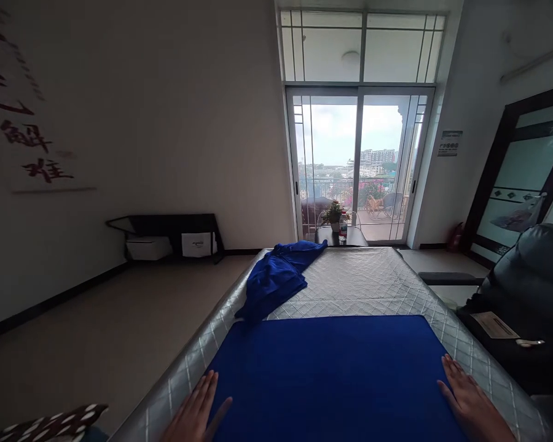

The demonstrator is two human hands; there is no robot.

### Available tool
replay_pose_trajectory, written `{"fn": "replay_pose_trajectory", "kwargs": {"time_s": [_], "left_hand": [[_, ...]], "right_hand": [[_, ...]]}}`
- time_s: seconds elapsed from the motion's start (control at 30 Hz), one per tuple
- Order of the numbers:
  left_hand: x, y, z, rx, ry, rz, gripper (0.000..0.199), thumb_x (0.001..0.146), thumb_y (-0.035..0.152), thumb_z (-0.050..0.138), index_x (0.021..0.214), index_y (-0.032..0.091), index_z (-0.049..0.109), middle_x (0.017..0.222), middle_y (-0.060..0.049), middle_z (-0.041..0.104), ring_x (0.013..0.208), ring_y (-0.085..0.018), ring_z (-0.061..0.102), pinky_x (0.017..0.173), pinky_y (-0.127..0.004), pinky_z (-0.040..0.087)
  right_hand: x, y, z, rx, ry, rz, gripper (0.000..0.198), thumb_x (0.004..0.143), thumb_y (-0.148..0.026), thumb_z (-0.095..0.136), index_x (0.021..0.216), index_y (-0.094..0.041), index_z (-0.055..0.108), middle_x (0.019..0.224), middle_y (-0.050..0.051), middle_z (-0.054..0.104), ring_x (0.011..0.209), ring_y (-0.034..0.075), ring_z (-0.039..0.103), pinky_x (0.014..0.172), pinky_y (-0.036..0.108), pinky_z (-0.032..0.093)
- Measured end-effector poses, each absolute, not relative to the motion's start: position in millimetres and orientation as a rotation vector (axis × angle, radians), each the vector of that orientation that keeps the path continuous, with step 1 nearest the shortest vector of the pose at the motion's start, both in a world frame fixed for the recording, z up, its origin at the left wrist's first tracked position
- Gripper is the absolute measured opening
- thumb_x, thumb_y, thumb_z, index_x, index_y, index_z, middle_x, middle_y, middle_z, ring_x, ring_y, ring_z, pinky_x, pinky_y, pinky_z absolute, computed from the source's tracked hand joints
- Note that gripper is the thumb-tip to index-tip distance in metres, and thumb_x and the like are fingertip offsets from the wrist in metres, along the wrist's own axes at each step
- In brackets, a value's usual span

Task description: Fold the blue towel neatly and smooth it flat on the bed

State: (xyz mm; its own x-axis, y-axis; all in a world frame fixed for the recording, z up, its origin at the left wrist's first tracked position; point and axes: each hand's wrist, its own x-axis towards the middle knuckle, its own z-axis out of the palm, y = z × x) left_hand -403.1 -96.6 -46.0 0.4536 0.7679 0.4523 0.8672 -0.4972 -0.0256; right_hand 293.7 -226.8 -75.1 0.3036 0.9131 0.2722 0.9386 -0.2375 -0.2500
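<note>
Left hand [194,406] and right hand [469,398] touch opposite edges of a blue cloth [334,374]

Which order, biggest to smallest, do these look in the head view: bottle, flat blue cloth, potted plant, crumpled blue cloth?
1. flat blue cloth
2. crumpled blue cloth
3. potted plant
4. bottle

Wall, far left: pale hanging scroll of vertical format [27,123], large dark-red brush-style Chinese characters. Lower two read 解 and 难; those above are dim and distorted, not read with confidence. Small grey rectangular wall sign [450,143], right of the glass doors: lines of print plus a row of bolder marks, too small to read. White box with a flat front [196,245]: small dark script-like logo, illegible.
</note>
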Motion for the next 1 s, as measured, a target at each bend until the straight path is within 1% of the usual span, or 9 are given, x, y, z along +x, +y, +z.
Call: {"fn": "replay_pose_trajectory", "kwargs": {"time_s": [0.1, 0.23, 0.3, 0.37, 0.43, 0.53, 0.63, 0.8, 1.0], "left_hand": [[-396, -96, -43, -2.401, -1.460, -0.653, 0.064, 0.102, 0.056, 0.021, 0.161, 0.031, 0.018, 0.148, -0.007, 0.057, 0.134, -0.028, 0.055, 0.107, -0.049, 0.047], [-400, -88, -44, -2.413, -1.497, -0.632, 0.067, 0.101, 0.060, 0.022, 0.160, 0.029, 0.026, 0.141, -0.010, 0.063, 0.130, -0.030, 0.058, 0.102, -0.048, 0.051], [-392, -83, -39, -2.437, -1.525, -0.588, 0.067, 0.101, 0.061, 0.023, 0.158, 0.028, 0.032, 0.144, -0.010, 0.061, 0.132, -0.030, 0.057, 0.104, -0.049, 0.050], [-367, -80, -28, -2.483, -1.562, -0.541, 0.065, 0.102, 0.060, 0.022, 0.157, 0.026, 0.035, 0.150, -0.010, 0.054, 0.138, -0.029, 0.051, 0.109, -0.050, 0.046], [-324, -77, -11, -2.555, -1.607, -0.492, 0.066, 0.103, 0.059, 0.021, 0.156, 0.022, 0.036, 0.156, -0.011, 0.045, 0.144, -0.028, 0.042, 0.115, -0.049, 0.041], [-242, -71, 16, -2.728, -1.568, -0.448, 0.070, 0.104, 0.059, 0.022, 0.156, 0.014, 0.034, 0.161, -0.014, 0.036, 0.149, -0.028, 0.033, 0.119, -0.049, 0.036], [-168, -61, 32, -2.887, -1.433, -0.456, 0.069, 0.105, 0.057, 0.023, 0.156, 0.011, 0.035, 0.161, -0.016, 0.035, 0.150, -0.027, 0.030, 0.122, -0.049, 0.032], [-109, -43, 26, -2.915, -1.379, -0.496, 0.069, 0.106, 0.052, 0.019, 0.155, 0.007, 0.033, 0.162, -0.017, 0.033, 0.152, -0.026, 0.025, 0.125, -0.048, 0.026], [-107, -38, 10, -2.864, -1.515, -0.417, 0.076, 0.104, 0.057, 0.010, 0.156, 0.006, 0.031, 0.163, -0.015, 0.028, 0.153, -0.026, 0.023, 0.126, -0.047, 0.022]], "right_hand": [[296, -226, -78, -2.209, -1.691, -0.115, 0.081, 0.093, -0.061, 0.020, 0.153, -0.011, 0.042, 0.162, 0.010, 0.033, 0.149, 0.027, 0.031, 0.120, 0.048, 0.033], [302, -218, -75, -2.269, -1.695, -0.149, 0.082, 0.092, -0.063, 0.017, 0.146, -0.012, 0.053, 0.157, 0.013, 0.042, 0.145, 0.030, 0.039, 0.116, 0.051, 0.039], [291, -209, -63, -2.260, -1.755, -0.173, 0.081, 0.092, -0.061, 0.017, 0.141, -0.010, 0.058, 0.155, 0.016, 0.045, 0.144, 0.031, 0.041, 0.116, 0.052, 0.039], [262, -197, -42, -2.198, -1.855, -0.188, 0.074, 0.095, -0.054, 0.018, 0.140, -0.011, 0.059, 0.155, 0.015, 0.044, 0.146, 0.030, 0.038, 0.119, 0.050, 0.034], [215, -179, -13, -2.143, -1.923, -0.152, 0.068, 0.099, -0.048, 0.018, 0.147, -0.015, 0.052, 0.158, 0.012, 0.042, 0.149, 0.026, 0.033, 0.121, 0.048, 0.029], [131, -148, 28, -2.082, -2.005, 0.021, 0.068, 0.101, -0.047, 0.020, 0.155, -0.008, 0.037, 0.161, 0.013, 0.033, 0.152, 0.024, 0.023, 0.124, 0.046, 0.021], [65, -116, 52, -1.993, -2.110, 0.183, 0.068, 0.102, -0.045, 0.020, 0.156, -0.007, 0.031, 0.164, 0.012, 0.027, 0.154, 0.022, 0.018, 0.125, 0.043, 0.016], [27, -77, 42, -1.967, -2.202, 0.214, 0.064, 0.099, -0.033, 0.024, 0.158, -0.007, 0.026, 0.165, 0.012, 0.022, 0.154, 0.024, 0.016, 0.125, 0.044, 0.014], [33, -66, 14, -1.957, -2.136, 0.215, 0.066, 0.101, -0.040, 0.016, 0.159, -0.008, 0.024, 0.166, 0.009, 0.020, 0.155, 0.022, 0.012, 0.126, 0.042, 0.008]]}}
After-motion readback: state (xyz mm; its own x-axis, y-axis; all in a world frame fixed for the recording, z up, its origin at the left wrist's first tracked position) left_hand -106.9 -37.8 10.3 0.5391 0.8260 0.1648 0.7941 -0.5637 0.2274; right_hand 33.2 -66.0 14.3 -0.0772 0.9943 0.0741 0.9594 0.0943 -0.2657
